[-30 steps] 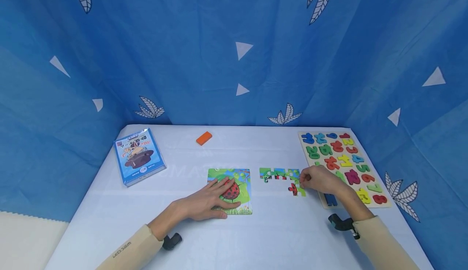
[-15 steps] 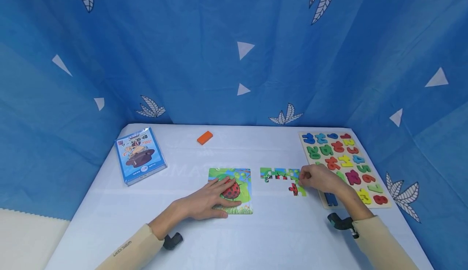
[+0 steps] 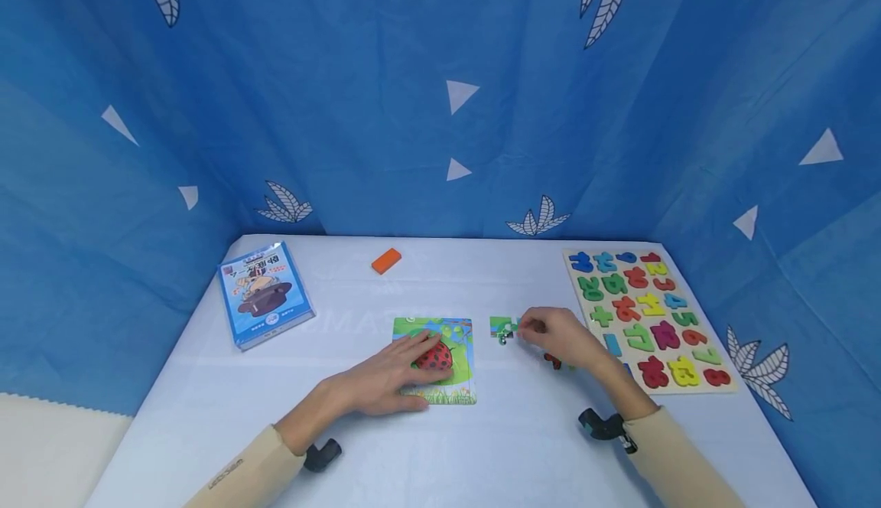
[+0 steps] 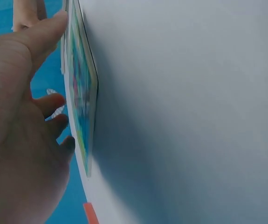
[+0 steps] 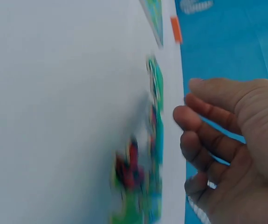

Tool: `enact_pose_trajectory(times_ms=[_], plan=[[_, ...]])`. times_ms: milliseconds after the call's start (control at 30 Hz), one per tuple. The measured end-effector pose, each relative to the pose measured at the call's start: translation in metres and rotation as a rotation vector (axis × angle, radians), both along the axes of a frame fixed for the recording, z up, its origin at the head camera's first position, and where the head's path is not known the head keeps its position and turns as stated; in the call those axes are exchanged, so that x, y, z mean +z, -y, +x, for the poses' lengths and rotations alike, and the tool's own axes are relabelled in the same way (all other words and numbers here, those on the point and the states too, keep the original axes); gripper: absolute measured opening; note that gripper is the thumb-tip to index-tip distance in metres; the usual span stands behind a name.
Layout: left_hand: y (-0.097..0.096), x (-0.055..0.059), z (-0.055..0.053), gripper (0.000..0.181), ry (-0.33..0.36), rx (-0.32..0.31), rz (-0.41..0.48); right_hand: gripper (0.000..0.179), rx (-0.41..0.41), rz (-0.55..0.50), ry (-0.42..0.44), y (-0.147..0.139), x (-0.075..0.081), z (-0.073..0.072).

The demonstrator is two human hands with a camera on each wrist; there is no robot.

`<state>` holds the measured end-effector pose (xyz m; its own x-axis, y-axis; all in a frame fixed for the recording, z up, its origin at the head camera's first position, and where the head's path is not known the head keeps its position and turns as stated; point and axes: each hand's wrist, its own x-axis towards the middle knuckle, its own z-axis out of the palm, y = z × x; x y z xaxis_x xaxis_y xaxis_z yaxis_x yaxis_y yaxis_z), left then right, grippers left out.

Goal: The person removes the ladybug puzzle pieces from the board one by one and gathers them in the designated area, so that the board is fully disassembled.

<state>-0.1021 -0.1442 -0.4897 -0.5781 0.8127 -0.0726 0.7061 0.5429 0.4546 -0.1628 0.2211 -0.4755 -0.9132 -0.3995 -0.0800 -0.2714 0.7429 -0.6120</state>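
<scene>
My left hand (image 3: 388, 378) rests with its fingers extended on a square ladybug picture board (image 3: 457, 385). Part of the printed ladybug is hidden beneath the fingers. To the right of that board lies a partly joined group of jigsaw puzzle pieces (image 3: 501, 326) with green and blue print. My right hand (image 3: 560, 336) is over these pieces and hides most of them. A red-and-black piece (image 3: 553, 360) shows just under the hand. In the right wrist view, the fingers of my right hand (image 5: 231, 140) are loosely bent beside the blurred pieces (image 5: 159, 135), with nothing visible between them.
A wooden board of coloured numbers and symbols (image 3: 650, 301) lies at the right of the white table (image 3: 468, 462). An orange block (image 3: 386, 261) is near the back edge. At the left stands a blue box (image 3: 264, 294). Blue cloth (image 3: 385, 110) encloses the table.
My right hand has moved left from the right end of the puzzle pieces to over their middle, uncovering more of the number board. The left hand stays on the picture board.
</scene>
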Motion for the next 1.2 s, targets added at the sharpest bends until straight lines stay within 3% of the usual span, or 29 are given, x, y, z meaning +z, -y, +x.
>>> enact_pose_trajectory(times_ms=[200, 433, 567, 900, 1200], plan=[[0.008, -0.001, 0.000, 0.059, 0.057, 0.031, -0.042, 0.014, 0.135, -0.063, -0.059, 0.040, -0.004, 0.006], [0.018, -0.001, 0.003, 0.059, 0.075, 0.020, -0.079, 0.027, 0.312, 0.039, -0.103, 0.087, -0.004, 0.014], [0.023, -0.001, 0.004, 0.056, 0.069, 0.033, -0.089, 0.031, 0.373, 0.083, -0.128, 0.103, -0.007, 0.016], [0.025, -0.004, 0.003, 0.055, 0.058, 0.018, -0.071, 0.046, 0.376, 0.198, -0.183, 0.120, -0.015, 0.019], [0.026, -0.006, 0.002, 0.054, 0.066, 0.003, -0.061, 0.057, 0.347, 0.250, -0.133, 0.127, -0.015, 0.018]])
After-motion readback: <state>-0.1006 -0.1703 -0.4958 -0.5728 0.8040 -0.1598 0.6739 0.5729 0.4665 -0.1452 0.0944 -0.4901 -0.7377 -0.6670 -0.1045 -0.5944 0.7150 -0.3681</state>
